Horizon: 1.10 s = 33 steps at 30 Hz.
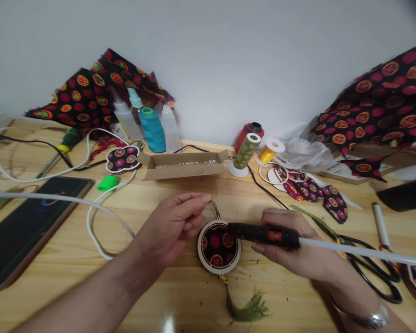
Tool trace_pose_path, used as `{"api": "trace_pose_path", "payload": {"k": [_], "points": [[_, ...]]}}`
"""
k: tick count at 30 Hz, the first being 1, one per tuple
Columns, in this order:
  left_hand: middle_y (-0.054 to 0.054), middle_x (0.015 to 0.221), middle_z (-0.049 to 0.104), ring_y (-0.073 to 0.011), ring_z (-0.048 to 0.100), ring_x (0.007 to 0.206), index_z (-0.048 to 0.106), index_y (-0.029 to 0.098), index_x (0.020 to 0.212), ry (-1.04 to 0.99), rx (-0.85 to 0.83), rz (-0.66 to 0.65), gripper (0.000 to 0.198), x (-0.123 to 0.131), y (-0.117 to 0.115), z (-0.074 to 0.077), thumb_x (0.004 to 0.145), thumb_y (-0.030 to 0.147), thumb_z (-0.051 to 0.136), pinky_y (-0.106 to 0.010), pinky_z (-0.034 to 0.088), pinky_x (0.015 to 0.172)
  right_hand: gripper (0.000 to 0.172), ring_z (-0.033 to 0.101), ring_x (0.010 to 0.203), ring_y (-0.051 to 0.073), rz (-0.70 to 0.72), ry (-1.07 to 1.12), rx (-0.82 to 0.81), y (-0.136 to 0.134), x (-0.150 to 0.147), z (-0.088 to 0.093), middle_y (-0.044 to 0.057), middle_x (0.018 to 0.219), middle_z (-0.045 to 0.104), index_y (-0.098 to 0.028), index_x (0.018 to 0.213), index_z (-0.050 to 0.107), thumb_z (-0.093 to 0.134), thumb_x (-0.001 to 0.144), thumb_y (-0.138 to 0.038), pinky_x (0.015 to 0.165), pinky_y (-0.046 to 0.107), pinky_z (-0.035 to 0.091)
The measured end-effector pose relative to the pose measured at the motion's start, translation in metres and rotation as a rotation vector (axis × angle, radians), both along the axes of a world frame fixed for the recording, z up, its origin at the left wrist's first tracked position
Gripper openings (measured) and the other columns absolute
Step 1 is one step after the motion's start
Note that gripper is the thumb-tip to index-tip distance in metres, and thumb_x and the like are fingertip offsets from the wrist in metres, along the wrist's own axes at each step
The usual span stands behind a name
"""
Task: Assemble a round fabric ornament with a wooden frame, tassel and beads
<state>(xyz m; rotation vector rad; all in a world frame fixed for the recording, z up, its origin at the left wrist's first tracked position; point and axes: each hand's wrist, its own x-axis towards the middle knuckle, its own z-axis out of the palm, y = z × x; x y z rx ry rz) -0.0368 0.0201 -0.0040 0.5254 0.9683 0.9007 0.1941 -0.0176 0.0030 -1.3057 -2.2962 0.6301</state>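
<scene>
A round pendant (pixel 219 248) with a pale rim and dark patterned fabric lies at the middle front of the table. From its lower edge runs a green tassel (pixel 246 307). My left hand (pixel 178 219) pinches the thin cord loop (pixel 215 210) at the pendant's top. My right hand (pixel 291 240) is wrapped round a black glue gun (pixel 263 233), with a long white glue stick (pixel 360 250) coming out of its back. The gun's tip is over the pendant's upper right rim; whether it touches is unclear.
Behind the pendant is an open cardboard box (pixel 185 167), with thread spools (pixel 246 152) to its right. A phone (pixel 38 222) and white cable (pixel 100 203) lie left; black scissors (pixel 370 266) and a white marker (pixel 381 226) lie right. Bottles (pixel 125 115) stand at the back.
</scene>
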Motion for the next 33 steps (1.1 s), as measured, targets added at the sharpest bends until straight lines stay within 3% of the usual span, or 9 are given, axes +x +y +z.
{"api": "trace_pose_path", "payload": {"k": [33], "points": [[0.01, 0.049, 0.039, 0.0009, 0.028, 0.038, 0.066, 0.009, 0.066, 0.022, 0.007, 0.002, 0.015, 0.001, 0.0013, -0.001, 0.061, 0.016, 0.079, -0.009, 0.017, 0.033, 0.033, 0.041, 0.051, 0.009, 0.001, -0.006, 0.0, 0.0001, 0.0012, 0.0001, -0.003, 0.057, 0.045, -0.018, 0.059, 0.048, 0.06, 0.084, -0.035, 0.048, 0.023, 0.029]]}}
